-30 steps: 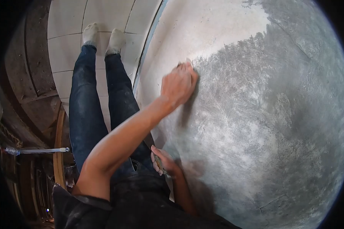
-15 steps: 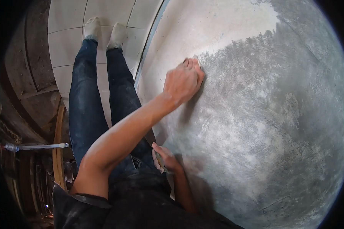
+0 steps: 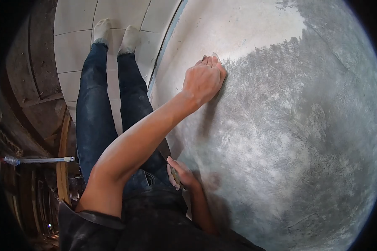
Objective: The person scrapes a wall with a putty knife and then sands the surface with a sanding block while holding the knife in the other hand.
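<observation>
My left hand (image 3: 203,81) reaches out to the plastered surface (image 3: 276,146), its back toward me and its fingers pressed together on a thin flat piece (image 3: 215,55). Only pale edges of that piece stick out past the fingertips. The hand lies where the smooth whitish coat (image 3: 238,29) meets the mottled grey area. Lower down, close to my waist, my right hand (image 3: 180,173) is closed around the handle of a flat-bladed tool (image 3: 164,149). Part of its dark blade shows between my left forearm and the right hand.
My legs (image 3: 96,108) and socked feet stretch over pale floor tiles (image 3: 73,50). A bluish strip (image 3: 165,37) edges the coated surface. At the left are wooden boards (image 3: 63,167) and a light pole (image 3: 46,160).
My left hand and forearm have shifted slightly to the right, and the flat piece's edge now shows higher above the fingertips. My right hand has hardly moved.
</observation>
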A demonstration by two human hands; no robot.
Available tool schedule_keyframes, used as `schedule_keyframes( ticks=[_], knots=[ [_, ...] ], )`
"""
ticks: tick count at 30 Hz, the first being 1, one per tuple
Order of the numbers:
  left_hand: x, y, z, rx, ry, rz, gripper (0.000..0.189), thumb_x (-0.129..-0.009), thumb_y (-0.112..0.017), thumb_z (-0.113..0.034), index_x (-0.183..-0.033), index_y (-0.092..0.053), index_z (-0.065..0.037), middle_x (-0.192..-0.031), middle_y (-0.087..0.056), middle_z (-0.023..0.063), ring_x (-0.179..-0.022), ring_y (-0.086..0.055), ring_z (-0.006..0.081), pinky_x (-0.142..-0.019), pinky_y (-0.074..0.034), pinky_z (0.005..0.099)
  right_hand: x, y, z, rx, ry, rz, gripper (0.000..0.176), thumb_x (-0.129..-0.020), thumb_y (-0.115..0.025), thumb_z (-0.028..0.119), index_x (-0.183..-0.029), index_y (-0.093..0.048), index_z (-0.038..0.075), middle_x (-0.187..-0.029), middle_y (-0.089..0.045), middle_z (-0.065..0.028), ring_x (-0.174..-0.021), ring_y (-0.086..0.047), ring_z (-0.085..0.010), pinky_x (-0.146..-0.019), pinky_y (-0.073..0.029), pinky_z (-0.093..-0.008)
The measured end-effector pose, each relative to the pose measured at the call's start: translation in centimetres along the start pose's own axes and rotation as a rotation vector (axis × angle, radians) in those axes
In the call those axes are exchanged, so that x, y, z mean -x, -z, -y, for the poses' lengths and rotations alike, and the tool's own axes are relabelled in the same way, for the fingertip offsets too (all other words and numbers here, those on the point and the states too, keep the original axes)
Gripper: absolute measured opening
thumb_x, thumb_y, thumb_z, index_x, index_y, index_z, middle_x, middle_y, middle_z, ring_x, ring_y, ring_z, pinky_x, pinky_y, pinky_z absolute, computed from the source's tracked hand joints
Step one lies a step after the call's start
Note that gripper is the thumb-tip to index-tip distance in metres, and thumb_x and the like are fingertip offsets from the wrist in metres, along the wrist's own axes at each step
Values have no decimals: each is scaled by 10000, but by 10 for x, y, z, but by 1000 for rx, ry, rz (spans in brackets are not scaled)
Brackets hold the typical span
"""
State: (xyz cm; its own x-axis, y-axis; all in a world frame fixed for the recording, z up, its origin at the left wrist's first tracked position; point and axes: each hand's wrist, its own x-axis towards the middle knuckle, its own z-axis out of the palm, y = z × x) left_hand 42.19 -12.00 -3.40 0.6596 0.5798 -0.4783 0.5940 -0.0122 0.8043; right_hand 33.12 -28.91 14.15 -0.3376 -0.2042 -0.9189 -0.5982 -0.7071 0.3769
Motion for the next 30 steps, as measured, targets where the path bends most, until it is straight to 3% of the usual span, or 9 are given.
schedule_keyframes(
  ticks=[5,12,15,18,21,30],
  knots=[
    [23,-2,-7,12,-106,-151,462,-1002,-324,-209,-994,-631,137,-1048,-659,290,-1041,-648,382,-873,-549,390,-1,-1,3,-13,-13,-23,533,-995,-423,519,-743,-498,55,-465,-476,-81,-305,-410,-147,-298,-315,-255],
    [5,-4,-4,-3,-9,-32,443,-1005,-330,-201,-996,-636,119,-1073,-654,288,-1029,-656,376,-854,-559,398,0,-1,-1,-15,-8,-19,539,-993,-422,526,-742,-497,55,-469,-478,-86,-306,-411,-150,-300,-319,-257],
    [29,1,-17,28,-127,-210,462,-1012,-312,-206,-1015,-634,126,-1093,-644,298,-1047,-649,378,-879,-550,398,-1,1,-2,-14,3,-1,546,-989,-425,537,-744,-497,55,-471,-484,-89,-305,-413,-150,-301,-318,-256],
    [12,8,-15,70,22,31,466,-1011,-308,-201,-1069,-623,137,-1092,-647,297,-1072,-639,377,-931,-527,386,2,0,2,-5,-24,-11,549,-984,-431,548,-748,-498,57,-472,-483,-85,-308,-416,-147,-302,-320,-254],
    [-2,-4,-7,-26,-51,-144,465,-1008,-305,-192,-1075,-618,145,-1084,-652,296,-1069,-644,371,-949,-518,382,0,1,-2,8,-23,-19,549,-979,-437,556,-755,-502,58,-474,-479,-76,-314,-422,-142,-303,-324,-252],
    [10,-2,-16,0,-67,-168,414,-988,-367,-175,-1062,-613,150,-1042,-661,294,-1022,-658,370,-900,-536,383,0,0,0,-18,-14,-18,533,-982,-442,546,-763,-501,64,-475,-478,-68,-323,-429,-136,-297,-317,-247]
  ],
)
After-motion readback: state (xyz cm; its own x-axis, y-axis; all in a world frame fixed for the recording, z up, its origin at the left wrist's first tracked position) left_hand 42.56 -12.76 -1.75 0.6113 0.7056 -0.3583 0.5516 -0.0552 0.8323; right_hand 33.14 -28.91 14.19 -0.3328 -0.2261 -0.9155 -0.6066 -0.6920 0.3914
